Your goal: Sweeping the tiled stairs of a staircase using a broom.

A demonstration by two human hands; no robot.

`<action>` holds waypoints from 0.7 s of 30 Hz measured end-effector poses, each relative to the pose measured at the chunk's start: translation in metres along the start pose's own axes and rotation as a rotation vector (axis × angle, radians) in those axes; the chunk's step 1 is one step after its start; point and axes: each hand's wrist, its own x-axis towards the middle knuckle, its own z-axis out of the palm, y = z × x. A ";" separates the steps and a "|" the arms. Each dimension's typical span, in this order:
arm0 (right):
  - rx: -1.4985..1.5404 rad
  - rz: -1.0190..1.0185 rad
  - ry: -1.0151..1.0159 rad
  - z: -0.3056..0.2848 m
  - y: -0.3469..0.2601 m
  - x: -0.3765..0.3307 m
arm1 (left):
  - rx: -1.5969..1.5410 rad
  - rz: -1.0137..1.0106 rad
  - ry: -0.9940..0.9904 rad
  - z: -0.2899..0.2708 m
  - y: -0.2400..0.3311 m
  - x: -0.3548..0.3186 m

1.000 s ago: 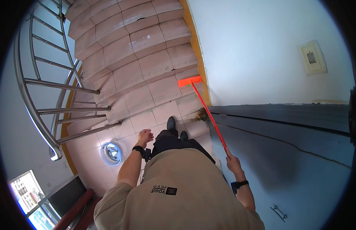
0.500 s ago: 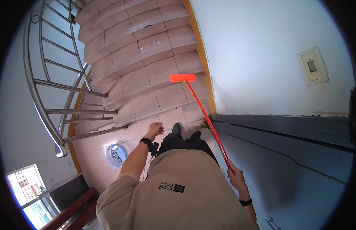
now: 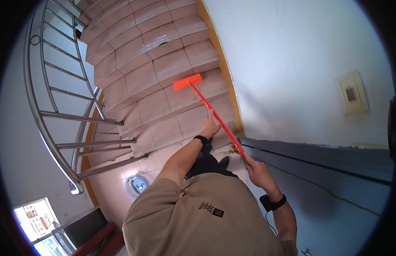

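A long-handled floor brush [image 3: 227, 130] with a red pole runs diagonally before me. Its orange head [image 3: 187, 82], with a short bristle-like fringe, is over one of the lower tiled steps; whether it touches the tile I cannot tell. My right hand [image 3: 257, 173] is closed around the near end of the pole, by the grey lower wall. Farther up, my left hand [image 3: 211, 126] is at the middle of the pole, its fingers wrapped on it with one finger pointing along it.
Pinkish tiled stairs [image 3: 138, 81] rise ahead, dusty in places. A metal railing [image 3: 63, 147] borders them on the left, a white wall [image 3: 283, 64] with a switch plate [image 3: 351, 93] on the right. Left of my feet stands a round basin [image 3: 137, 186] with water in it.
My left hand has come forward and right onto the pole. The brush head has shifted left and slightly tilted. My right hand is a little farther forward; the view has turned slightly.
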 end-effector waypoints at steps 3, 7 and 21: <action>-0.151 0.061 -0.093 -0.007 -0.031 0.021 | 0.009 -0.104 0.000 -0.009 -0.004 0.026; 0.081 -0.028 -0.098 -0.012 -0.091 0.051 | 0.023 0.042 0.228 -0.044 -0.035 0.047; 0.932 -0.025 0.401 -0.094 -0.149 0.086 | -0.284 0.261 0.296 -0.024 0.055 0.164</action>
